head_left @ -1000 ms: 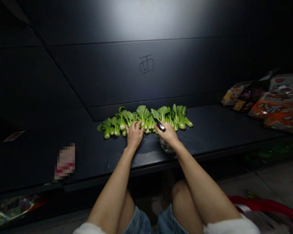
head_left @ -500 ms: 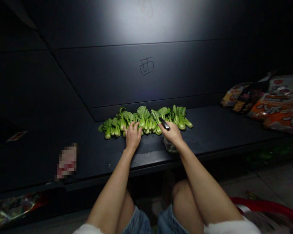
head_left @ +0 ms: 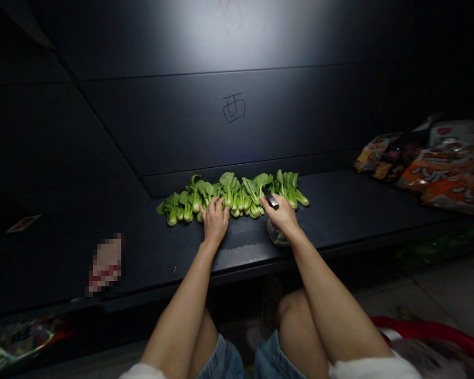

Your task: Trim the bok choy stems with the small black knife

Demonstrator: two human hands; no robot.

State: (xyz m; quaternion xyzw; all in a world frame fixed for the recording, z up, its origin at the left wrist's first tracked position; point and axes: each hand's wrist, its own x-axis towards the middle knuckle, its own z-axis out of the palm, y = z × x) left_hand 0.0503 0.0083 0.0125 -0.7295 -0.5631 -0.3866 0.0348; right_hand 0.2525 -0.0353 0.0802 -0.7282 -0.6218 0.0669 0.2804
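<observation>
A row of green bok choy (head_left: 229, 197) lies along the back of the dark shelf (head_left: 245, 255). My left hand (head_left: 215, 221) rests on the left-middle part of the row, fingers spread over the stalks. My right hand (head_left: 284, 213) is closed on a short dark tool (head_left: 270, 198) with a shiny end, at the right part of the row; its exact kind is hard to make out. Below my right wrist sits a clear plastic container (head_left: 278, 234), partly hidden by the hand.
Snack bags (head_left: 450, 171) are piled at the shelf's right end. A blurred-out pale item (head_left: 106, 263) and a small card (head_left: 23, 223) lie at the left. Below, at lower right, is a red-rimmed basin (head_left: 438, 331) with a plastic bag inside. The shelf's front edge runs above my knees.
My right hand has shifted slightly right and down with the dark tool, apart from the leaf by its tip. My left hand stays on the bok choy. The view has moved slightly.
</observation>
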